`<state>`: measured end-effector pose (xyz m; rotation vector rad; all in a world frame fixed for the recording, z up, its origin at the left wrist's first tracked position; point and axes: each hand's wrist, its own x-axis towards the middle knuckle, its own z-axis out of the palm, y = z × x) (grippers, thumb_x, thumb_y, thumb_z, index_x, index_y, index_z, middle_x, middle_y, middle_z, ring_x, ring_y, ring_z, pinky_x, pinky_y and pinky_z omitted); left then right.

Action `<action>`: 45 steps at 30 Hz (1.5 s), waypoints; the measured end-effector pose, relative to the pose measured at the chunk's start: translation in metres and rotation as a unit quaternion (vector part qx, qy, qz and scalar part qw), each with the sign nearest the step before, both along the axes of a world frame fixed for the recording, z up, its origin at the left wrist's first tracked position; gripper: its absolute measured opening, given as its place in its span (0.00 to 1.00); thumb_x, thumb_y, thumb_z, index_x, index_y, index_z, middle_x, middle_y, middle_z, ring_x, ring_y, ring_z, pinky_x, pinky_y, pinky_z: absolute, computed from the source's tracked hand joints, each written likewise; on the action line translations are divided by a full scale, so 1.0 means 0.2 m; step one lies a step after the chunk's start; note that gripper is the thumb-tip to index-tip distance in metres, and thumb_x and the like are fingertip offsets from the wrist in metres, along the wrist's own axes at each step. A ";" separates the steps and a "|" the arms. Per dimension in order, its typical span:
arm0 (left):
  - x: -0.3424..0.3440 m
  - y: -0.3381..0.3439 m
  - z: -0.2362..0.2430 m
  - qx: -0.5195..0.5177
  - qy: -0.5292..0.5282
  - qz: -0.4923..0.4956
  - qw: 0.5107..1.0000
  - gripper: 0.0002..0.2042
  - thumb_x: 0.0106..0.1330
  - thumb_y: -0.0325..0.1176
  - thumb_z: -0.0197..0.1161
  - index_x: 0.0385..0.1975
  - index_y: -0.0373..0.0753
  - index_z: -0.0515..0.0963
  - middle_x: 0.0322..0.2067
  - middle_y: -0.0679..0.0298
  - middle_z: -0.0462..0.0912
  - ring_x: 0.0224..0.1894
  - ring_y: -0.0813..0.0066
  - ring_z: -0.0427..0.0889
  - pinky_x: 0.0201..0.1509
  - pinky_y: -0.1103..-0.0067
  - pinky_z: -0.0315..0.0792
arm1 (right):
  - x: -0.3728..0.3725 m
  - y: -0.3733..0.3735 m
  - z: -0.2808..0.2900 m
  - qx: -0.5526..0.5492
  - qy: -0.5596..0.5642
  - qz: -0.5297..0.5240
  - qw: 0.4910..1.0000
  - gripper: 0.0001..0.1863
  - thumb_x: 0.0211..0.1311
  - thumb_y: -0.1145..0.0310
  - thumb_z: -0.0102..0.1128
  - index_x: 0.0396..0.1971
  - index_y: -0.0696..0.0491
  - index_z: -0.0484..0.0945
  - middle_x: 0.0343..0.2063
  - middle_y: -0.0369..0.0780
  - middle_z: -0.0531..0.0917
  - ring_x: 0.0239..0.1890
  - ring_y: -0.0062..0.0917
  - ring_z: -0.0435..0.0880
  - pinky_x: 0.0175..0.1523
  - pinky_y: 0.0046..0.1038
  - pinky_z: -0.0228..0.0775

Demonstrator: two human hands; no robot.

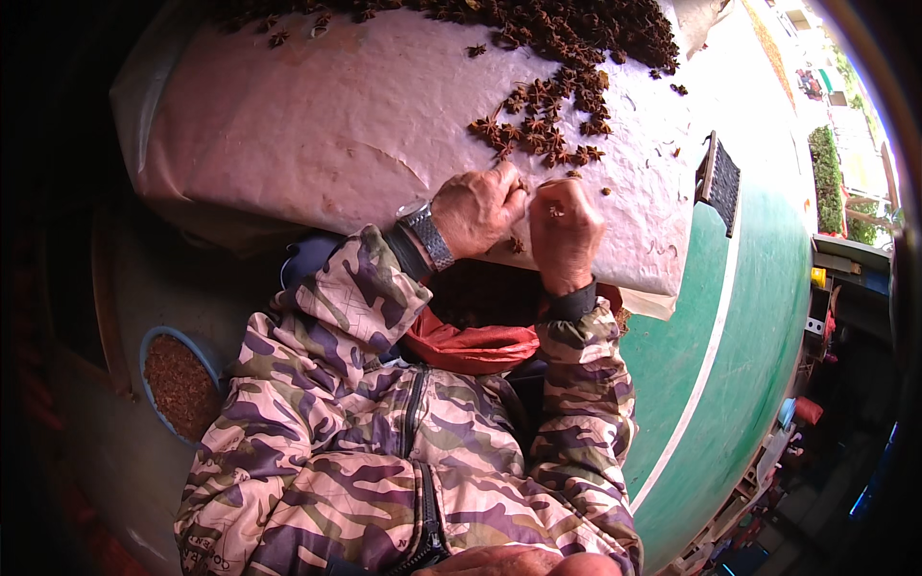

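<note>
The left hand [475,213], a watch [427,236] on its wrist, is at the near edge of the surface [279,106], fingers curled to a narrow pinch; whether anything is caught in them I can't tell. Below that edge a red sack [475,344] sits against the camouflage jacket [336,490], probably tucked there to be within easy reach. The star anise [545,123] trails from a heap [595,38] along the far edge down to just beyond the knuckles, handy, I'd guess, because the arms need hardly stretch. One stray piece [517,246] lies between the hands. The right hand [569,230] is bunched close beside the left, fingers tucked in tight, their contents hidden from me; held so near, the two can likely share one small spot.

The surface wears a pale, creased sheet, pinkish on the left, with specks scattered toward the near right corner. On the floor to its left sits a blue basin [144,365] of brown bits [182,386]; past the right edge, a dark gridded panel [724,182] and a green floor [768,269] with a white line [706,355], then a sunlit hedge [826,178]
</note>
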<state>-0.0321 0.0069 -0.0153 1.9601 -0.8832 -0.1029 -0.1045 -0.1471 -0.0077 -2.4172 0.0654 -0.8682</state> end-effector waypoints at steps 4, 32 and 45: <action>-0.06 0.01 0.02 0.019 0.002 -0.028 0.999 0.11 0.66 0.37 0.64 0.30 0.36 0.74 0.24 0.50 0.82 0.30 0.47 0.85 0.36 0.62 0.77 | 0.02 -0.35 -0.12 0.013 0.025 -0.148 0.989 0.04 0.58 0.76 0.64 0.28 0.51 0.77 0.26 0.42 0.84 0.26 0.42 0.85 0.32 0.39 0.76; 0.06 -0.03 0.02 -0.023 -0.255 0.051 0.965 0.17 0.60 0.36 0.72 0.48 0.40 0.81 0.52 0.60 0.81 0.56 0.61 0.80 0.65 0.63 0.68 | -0.05 -0.24 -0.11 0.292 0.015 0.003 0.956 0.03 0.65 0.77 0.66 0.38 0.57 0.84 0.29 0.38 0.87 0.30 0.16 0.82 0.37 0.23 0.74; 0.02 -0.08 -0.03 -0.255 0.462 -0.168 0.833 0.04 0.73 0.27 0.65 0.41 0.35 0.78 0.33 0.67 0.84 0.29 0.84 0.81 0.33 0.84 0.78 | -0.10 -0.04 -0.03 0.447 -0.012 0.055 0.893 0.04 0.67 0.78 0.67 0.39 0.60 0.82 0.28 0.33 0.84 0.31 0.11 0.79 0.36 0.16 0.72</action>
